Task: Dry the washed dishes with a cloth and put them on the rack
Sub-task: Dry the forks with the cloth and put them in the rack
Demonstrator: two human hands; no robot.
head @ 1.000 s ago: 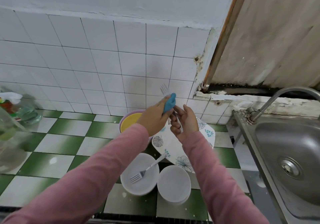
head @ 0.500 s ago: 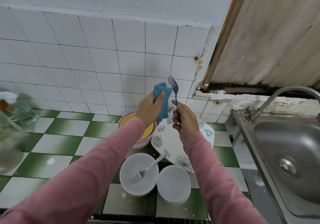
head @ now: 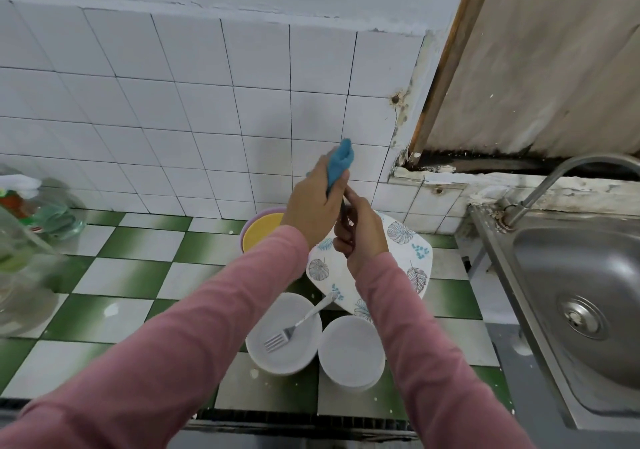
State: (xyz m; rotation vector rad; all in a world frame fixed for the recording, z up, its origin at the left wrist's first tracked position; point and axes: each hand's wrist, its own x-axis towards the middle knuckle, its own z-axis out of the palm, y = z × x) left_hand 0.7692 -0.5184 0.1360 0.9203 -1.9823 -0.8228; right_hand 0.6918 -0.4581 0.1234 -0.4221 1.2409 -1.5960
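A blue cloth point(head: 341, 162) is held above the bench point(head: 138, 275), in front of the white tiled wall point(head: 173, 102), and is bunched round the upper end of a thin utensil point(head: 343, 207). Only a short dark stretch of the utensil's shaft can be seen between the two hands, so its head cannot be made out. The cloth is gripped by the left hand point(head: 311, 206), whose fingers are curled round it. The shaft below is gripped by the right hand point(head: 360, 237), whose fingers are likewise curled. The two hands are almost touching, the left one higher. Both arms are covered by pink sleeves point(head: 207, 327).

Directly beneath the hands a white plate with a leaf pattern point(head: 412, 251) is seen lying at a slight tilt. To its left a yellow bowl point(head: 259, 233) is nested in a purple bowl point(head: 256, 218). Nearer the viewer, two white bowls are set side by side on the green-and-white checked bench. In the left white bowl point(head: 277, 358) a fork point(head: 294, 327) is laid, tines down in the bowl and handle out over the rim toward the patterned plate. The right white bowl point(head: 349, 355) is just beside it.

At the right a steel sink point(head: 571, 275) with a curved tap point(head: 554, 181) is set into the bench. At the far left a clear plastic bottle point(head: 52, 216) and a blurred transparent container point(head: 20, 275) are found.
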